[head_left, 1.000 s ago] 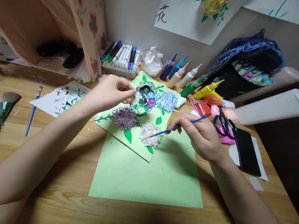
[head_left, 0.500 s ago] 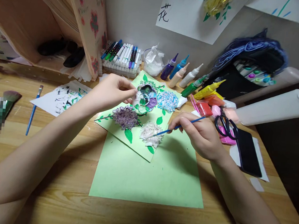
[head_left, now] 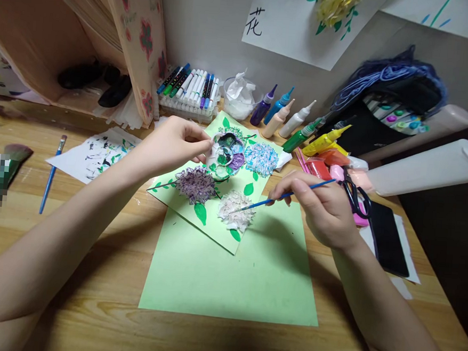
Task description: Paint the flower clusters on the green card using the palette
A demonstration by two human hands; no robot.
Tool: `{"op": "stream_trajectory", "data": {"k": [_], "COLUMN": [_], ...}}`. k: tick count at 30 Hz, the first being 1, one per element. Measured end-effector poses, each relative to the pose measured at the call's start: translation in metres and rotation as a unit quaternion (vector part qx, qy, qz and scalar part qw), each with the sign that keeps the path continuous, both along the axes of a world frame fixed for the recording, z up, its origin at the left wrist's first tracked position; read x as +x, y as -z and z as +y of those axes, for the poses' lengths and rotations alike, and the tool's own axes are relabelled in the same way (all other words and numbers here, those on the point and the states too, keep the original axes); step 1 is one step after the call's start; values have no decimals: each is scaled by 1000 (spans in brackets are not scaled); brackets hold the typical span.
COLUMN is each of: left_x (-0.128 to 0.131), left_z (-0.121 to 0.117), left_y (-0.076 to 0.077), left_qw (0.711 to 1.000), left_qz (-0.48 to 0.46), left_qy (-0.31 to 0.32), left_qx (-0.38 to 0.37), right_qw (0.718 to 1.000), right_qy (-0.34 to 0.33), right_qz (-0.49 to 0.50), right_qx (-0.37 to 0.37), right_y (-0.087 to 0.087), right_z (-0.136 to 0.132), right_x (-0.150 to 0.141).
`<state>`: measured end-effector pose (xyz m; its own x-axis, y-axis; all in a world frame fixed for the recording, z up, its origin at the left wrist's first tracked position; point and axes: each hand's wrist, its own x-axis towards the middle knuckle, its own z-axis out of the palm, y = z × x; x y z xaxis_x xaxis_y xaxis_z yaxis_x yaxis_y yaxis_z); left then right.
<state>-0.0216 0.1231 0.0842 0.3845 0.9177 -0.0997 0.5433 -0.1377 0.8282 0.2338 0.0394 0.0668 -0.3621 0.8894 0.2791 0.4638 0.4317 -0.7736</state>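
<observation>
Pinched in my left hand [head_left: 184,140] is the edge of a paint palette [head_left: 224,156], its wells smeared with green, purple, white and dark paint. My right hand [head_left: 312,205] grips a thin blue paintbrush [head_left: 286,194], whose tip is at a whitish textured flower [head_left: 233,210]. That flower lies on a light green card [head_left: 214,233] with painted leaves. A purple flower [head_left: 196,185] is on the card to its left, and a blue-and-white flower [head_left: 261,158] is farther back. The palette hides part of the card. Beneath lies a larger green sheet [head_left: 230,287].
Several paint bottles [head_left: 280,117] stand behind the card, beside a bowl of tissue [head_left: 241,98] and a box of markers [head_left: 189,92]. On the right are scissors [head_left: 355,197] and a black phone [head_left: 388,237]. Another blue brush [head_left: 53,176] and a paint-stained paper [head_left: 95,152] lie left.
My right hand has shifted slightly, and the brush now slants at a different angle, its tip still at the whitish flower. My left hand keeps the palette in nearly the same place.
</observation>
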Motion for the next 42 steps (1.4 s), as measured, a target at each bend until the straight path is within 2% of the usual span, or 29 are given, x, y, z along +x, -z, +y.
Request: {"op": "stream_trajectory", "data": {"k": [3,6,11,13,17,21,23,28,35,42], "left_x": [0,0,-1,-1,-1,1,2,3,4,3], "left_z": [0,1,2,2,1,1,0,-1,-3,-3], "left_y": [0,1,2,2,2,5,7,10,7,8], "left_qw": [1000,1000,1000,1000,1000,1000,1000,998,998,997], "left_qz": [-1,-3,-9,-7,-8,-12,-13,-19,-14,-8], "left_qy": [-1,-7,-7,-6,-2,12,23,42,46,59], "left_qx": [2,2,0,1,1,-1,-11,-31,-45,-48], "right_qw": [1000,999,1000,1000,996,973,965,968,977,977], "right_qy": [9,41,8,16,76,163,181,140,138,124], "right_qz": [-19,11,-11,-20,44,147,167,174,99,52], "right_qx": [3,9,-6,2,28,69,93,114,126,168], "right_y": [0,1,1,0,-5,-7,-7,-4,-2,-3], "right_z": [1,1,2,4,7,7,6,6,6,4], "right_x": [1,2,1,2,8,9,6,2,3,6]}}
